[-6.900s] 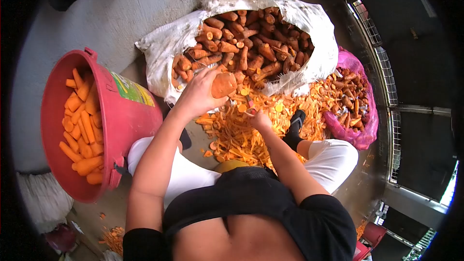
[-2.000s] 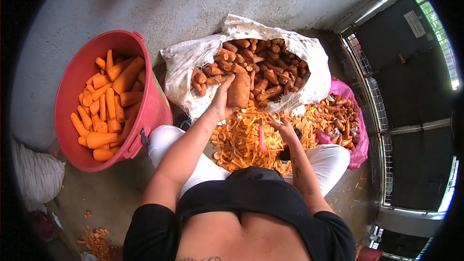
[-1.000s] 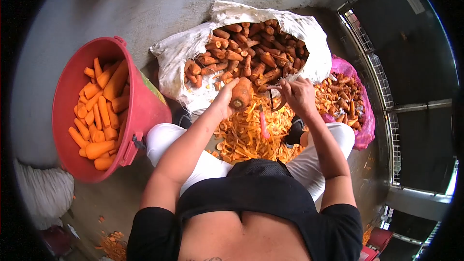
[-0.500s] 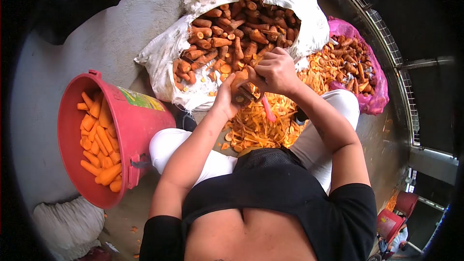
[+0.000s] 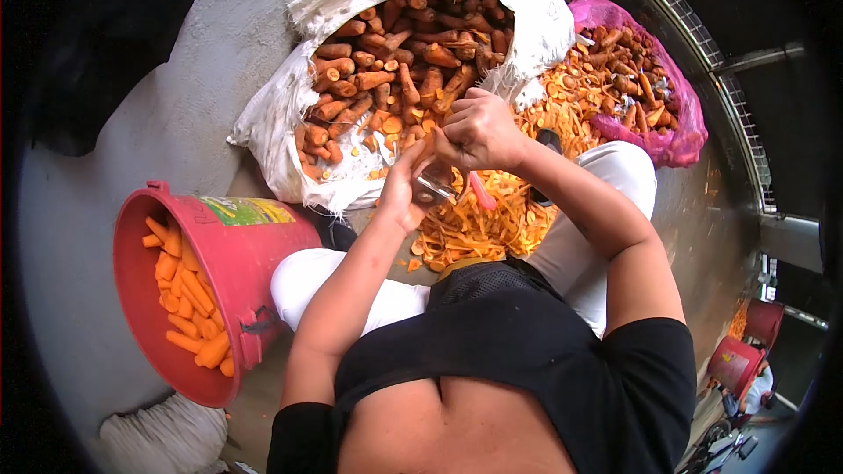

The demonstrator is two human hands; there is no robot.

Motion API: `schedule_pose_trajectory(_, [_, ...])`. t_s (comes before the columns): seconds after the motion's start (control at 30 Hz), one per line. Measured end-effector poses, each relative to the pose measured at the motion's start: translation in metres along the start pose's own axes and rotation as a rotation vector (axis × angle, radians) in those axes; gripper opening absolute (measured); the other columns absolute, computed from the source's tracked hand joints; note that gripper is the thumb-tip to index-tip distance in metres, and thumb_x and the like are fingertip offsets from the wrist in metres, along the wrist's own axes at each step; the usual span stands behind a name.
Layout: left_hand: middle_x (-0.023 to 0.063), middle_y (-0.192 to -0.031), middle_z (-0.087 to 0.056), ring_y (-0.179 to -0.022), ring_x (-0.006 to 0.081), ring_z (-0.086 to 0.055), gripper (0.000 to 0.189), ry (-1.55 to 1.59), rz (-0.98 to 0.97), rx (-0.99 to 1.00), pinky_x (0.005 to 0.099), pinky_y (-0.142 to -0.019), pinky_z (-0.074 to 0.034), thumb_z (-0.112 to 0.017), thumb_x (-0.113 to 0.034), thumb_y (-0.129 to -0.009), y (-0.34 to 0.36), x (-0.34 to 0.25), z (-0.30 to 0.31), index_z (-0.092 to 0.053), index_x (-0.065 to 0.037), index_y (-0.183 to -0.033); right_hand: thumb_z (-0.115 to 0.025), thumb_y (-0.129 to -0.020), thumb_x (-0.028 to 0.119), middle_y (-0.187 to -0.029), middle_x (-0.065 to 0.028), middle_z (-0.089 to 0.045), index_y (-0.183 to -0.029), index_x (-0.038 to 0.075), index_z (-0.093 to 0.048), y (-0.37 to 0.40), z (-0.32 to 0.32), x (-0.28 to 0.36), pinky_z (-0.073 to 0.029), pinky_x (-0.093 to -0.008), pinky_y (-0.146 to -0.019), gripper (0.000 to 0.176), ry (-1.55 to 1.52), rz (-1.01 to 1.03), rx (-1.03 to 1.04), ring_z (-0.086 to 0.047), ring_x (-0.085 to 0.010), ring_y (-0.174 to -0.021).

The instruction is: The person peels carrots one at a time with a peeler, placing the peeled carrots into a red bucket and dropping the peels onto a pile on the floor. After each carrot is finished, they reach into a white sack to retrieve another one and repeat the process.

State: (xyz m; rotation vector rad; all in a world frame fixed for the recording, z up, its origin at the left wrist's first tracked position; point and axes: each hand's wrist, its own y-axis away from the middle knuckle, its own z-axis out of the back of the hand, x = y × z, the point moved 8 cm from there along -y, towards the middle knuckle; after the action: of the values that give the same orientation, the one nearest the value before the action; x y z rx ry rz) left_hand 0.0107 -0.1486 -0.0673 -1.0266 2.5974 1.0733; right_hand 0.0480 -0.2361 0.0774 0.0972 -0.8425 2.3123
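In front of me my left hand (image 5: pixel 404 189) is closed around a carrot (image 5: pixel 428 154), mostly hidden by the fingers. Against it, my right hand (image 5: pixel 481 130) makes a fist at the carrot's upper end; what lies inside that fist is hidden. A shiny, metallic-looking piece (image 5: pixel 435 186) shows below the fingers, blurred. Close under my right hand is a pink handle-like thing (image 5: pixel 481 191); whether it is held cannot be made out. Orange peelings (image 5: pixel 479 226) are heaped beneath both hands, between my knees.
A white sack (image 5: pixel 263 136) of unpeeled carrots (image 5: pixel 430 53) lies open ahead. To its right sits a pink bag (image 5: pixel 685 127) with carrot scraps. The red bucket (image 5: pixel 250 254) at left holds peeled carrots (image 5: pixel 198 294). Another person (image 5: pixel 757 389) and red buckets (image 5: pixel 735 364) are at far right.
My view has shifted, so the sack appears further left and the bucket lower. Both hands remain together; the carrot is more covered and the metallic piece shows more plainly below the fingers.
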Motion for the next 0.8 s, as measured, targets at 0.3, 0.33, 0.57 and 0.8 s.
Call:
schedule_pose_trajectory(0.3, [0.0132, -0.084, -0.065, -0.067, 0.0247, -0.065, 0.045, -0.185, 0.066, 0.031, 0.0345, -0.058, -0.054, -0.046, -0.041, -0.094, 0.028, 0.013, -0.016, -0.052, -0.005, -0.120, -0.049, -0.087, 0.030, -0.042, -0.0038, -0.048, -0.044, 0.014, -0.051, 0.050, -0.007, -0.135, -0.044, -0.0353, -0.068, 0.047, 0.426, -0.391, 0.206, -0.049, -0.0225, -0.041])
schedule_pose_trajectory(0.33, [0.0132, -0.084, -0.065, -0.066, 0.0250, -0.064, 0.044, -0.166, 0.027, -0.008, 0.0343, -0.057, -0.053, -0.046, -0.041, -0.094, 0.026, 0.010, -0.014, -0.052, -0.005, -0.120, -0.047, -0.089, 0.030, -0.042, -0.0052, -0.048, -0.044, 0.013, -0.051, 0.048, -0.004, -0.142, -0.045, -0.0356, -0.069, 0.048, 0.504, -0.418, 0.201, -0.050, -0.0233, -0.042])
schedule_pose_trajectory(0.57, [0.0153, -0.099, -0.062, -0.082, 0.0279, -0.063, 0.043, -0.043, 0.083, -0.118, 0.0403, -0.069, -0.055, -0.042, -0.039, -0.095, 0.002, 0.011, 0.023, -0.053, -0.004, -0.118, -0.059, -0.084, 0.031, -0.040, -0.0062, -0.048, -0.043, 0.010, -0.054, 0.024, -0.010, -0.097, -0.045, -0.0365, -0.057, 0.047, 0.250, -0.403, 0.103, -0.048, -0.0246, -0.038])
schedule_pose_trajectory(0.8, [0.0127, -0.109, -0.059, -0.096, 0.0271, -0.059, 0.041, 0.026, 0.063, -0.171, 0.0439, -0.082, -0.052, -0.042, -0.039, -0.093, 0.008, 0.003, 0.015, -0.052, -0.008, -0.119, -0.064, -0.073, 0.018, -0.046, -0.0038, -0.052, -0.045, 0.009, -0.052, 0.008, 0.004, -0.021, -0.038, -0.0342, -0.053, 0.032, -0.033, -0.114, -0.061, -0.049, -0.0226, -0.049])
